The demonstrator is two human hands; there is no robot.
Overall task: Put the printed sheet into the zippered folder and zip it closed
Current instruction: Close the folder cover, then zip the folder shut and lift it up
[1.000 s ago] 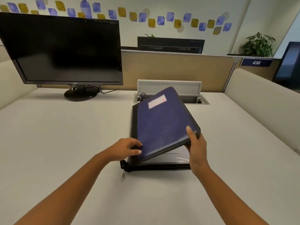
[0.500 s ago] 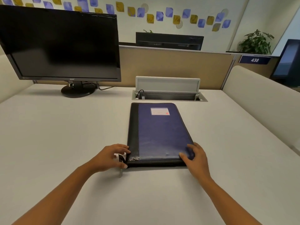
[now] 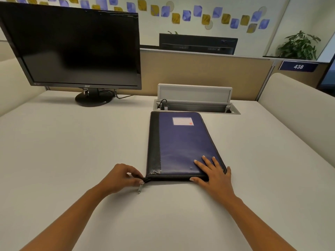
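with left hand (image 3: 123, 178) pinching the zipper end (image 3: 144, 179), press folder (image 3: 181, 145) flat under open right hand (image 3: 215, 175) and draw evenly along the near edge.

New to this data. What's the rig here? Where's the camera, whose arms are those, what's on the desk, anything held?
No machine: a person works bare-handed, filmed by one wide-angle camera on their head, looking down. A blue and black zippered folder lies closed on the white desk, with a dark monitor at the back left. The left hand pinches the zipper at the folder's near left corner; the right hand presses flat on the cover. The folder's contents are hidden.
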